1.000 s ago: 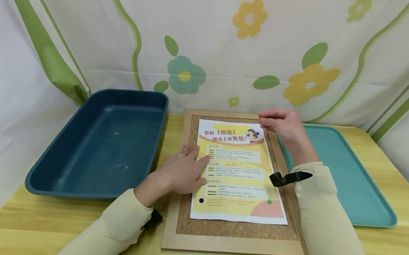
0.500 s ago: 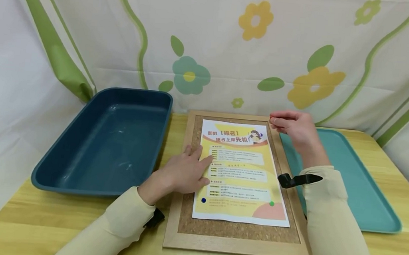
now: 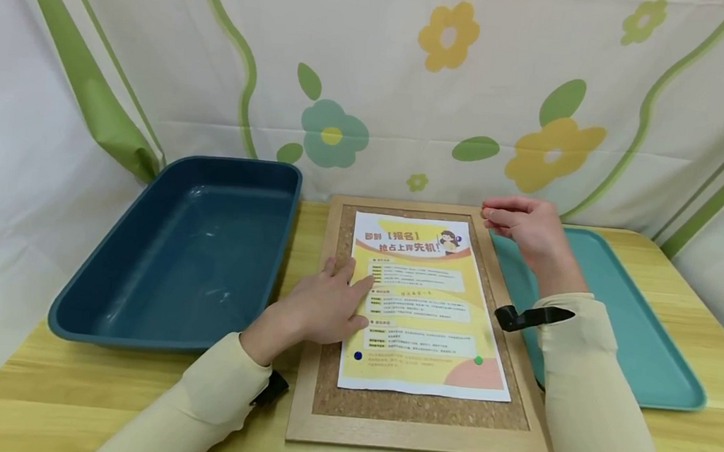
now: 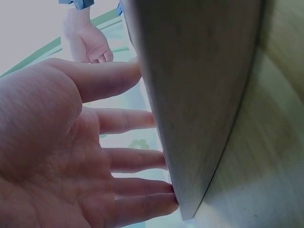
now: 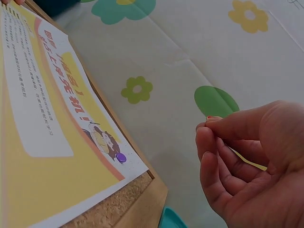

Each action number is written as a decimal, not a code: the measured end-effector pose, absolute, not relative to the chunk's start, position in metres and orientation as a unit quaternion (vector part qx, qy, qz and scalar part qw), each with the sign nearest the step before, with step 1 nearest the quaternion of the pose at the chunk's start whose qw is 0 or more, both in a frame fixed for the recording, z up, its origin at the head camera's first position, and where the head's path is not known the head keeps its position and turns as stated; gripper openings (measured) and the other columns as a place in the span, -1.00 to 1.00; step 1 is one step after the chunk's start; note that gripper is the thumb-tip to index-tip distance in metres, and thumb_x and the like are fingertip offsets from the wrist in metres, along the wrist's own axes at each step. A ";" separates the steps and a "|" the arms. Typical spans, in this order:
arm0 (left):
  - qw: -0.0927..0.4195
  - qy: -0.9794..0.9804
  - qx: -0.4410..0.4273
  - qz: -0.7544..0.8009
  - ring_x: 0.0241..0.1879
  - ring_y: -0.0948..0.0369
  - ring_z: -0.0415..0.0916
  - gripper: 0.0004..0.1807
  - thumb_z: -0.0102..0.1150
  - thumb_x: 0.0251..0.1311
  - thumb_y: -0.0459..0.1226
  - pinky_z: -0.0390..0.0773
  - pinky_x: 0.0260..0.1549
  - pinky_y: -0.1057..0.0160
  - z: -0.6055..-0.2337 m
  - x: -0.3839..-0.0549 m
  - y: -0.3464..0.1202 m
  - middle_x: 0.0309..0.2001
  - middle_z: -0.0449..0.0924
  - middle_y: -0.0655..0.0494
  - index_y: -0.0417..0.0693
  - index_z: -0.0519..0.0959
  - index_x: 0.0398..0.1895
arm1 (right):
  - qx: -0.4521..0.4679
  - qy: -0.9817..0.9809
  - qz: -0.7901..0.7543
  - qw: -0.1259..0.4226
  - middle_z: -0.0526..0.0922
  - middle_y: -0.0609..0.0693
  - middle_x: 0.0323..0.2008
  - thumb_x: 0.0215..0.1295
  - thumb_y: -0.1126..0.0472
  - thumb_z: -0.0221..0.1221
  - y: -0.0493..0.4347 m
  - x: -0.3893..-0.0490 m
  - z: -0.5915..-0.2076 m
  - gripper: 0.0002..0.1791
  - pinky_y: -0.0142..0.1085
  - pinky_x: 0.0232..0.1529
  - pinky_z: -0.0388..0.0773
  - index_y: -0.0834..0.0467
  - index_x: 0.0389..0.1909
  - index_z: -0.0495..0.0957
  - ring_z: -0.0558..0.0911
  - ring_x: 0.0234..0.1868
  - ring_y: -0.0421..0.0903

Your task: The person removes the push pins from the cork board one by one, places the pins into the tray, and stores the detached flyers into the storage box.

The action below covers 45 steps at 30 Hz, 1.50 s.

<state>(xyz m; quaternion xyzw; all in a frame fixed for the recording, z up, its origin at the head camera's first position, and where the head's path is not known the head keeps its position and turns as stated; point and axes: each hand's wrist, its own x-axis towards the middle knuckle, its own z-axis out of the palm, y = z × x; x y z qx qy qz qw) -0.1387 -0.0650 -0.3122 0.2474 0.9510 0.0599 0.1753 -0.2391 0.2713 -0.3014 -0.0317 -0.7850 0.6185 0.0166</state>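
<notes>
A printed poster (image 3: 411,372) lies on a framed cork board (image 3: 424,410). Round-headed pins sit on it: a blue one (image 3: 358,355) lower left, a green one (image 3: 478,361) lower right, a purple one (image 5: 121,157) upper right. My left hand (image 3: 324,304) rests with spread fingers over the board's left edge, fingertips on the poster's left margin. Above the board's upper right corner, my right hand (image 3: 528,228) pinches a small red pushpin (image 5: 209,118) between thumb and fingers. Only a bit of red shows; the fingers hide the rest.
A deep dark blue tub (image 3: 173,275) stands left of the board. To the right lies a flat teal tray (image 3: 634,332), partly behind the right forearm. Behind the wooden table (image 3: 131,406) hangs a flower-patterned curtain (image 3: 401,59).
My right hand has moved a little to the right, away from the poster's upper right corner, still pinching the red pushpin. My left hand has stayed in place on the board.
</notes>
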 end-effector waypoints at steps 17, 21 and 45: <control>0.179 0.950 0.247 0.061 0.69 -0.33 -0.11 -0.26 0.09 0.58 0.05 0.38 0.46 -0.30 -0.312 -0.139 -0.062 0.73 -0.06 -0.23 0.12 0.17 0.71 | -0.065 -0.780 0.622 0.016 0.80 -0.34 -0.33 0.49 0.17 0.31 0.298 -0.239 -0.311 -0.79 -0.48 -0.15 0.69 -0.20 -0.32 0.79 0.76 -0.30 -0.32; 0.177 0.951 0.245 0.060 0.69 -0.33 -0.10 -0.25 0.10 0.57 0.05 0.39 0.45 -0.30 -0.312 -0.138 -0.063 0.73 -0.06 -0.23 0.12 0.18 0.71 | -0.074 -0.783 0.618 0.010 0.79 -0.35 -0.35 0.50 0.18 0.30 0.304 -0.241 -0.316 -0.77 -0.48 -0.16 0.69 -0.21 -0.33 0.79 0.76 -0.30 -0.34; 0.181 0.950 0.245 0.067 0.69 -0.33 -0.12 -0.26 0.08 0.59 0.04 0.43 0.41 -0.30 -0.312 -0.138 -0.065 0.73 -0.08 -0.24 0.11 0.17 0.71 | -0.133 -0.787 0.601 -0.050 0.79 -0.33 -0.43 0.59 0.25 0.17 0.326 -0.250 -0.347 -0.78 -0.50 -0.26 0.68 0.16 0.12 0.68 0.72 -0.37 -0.41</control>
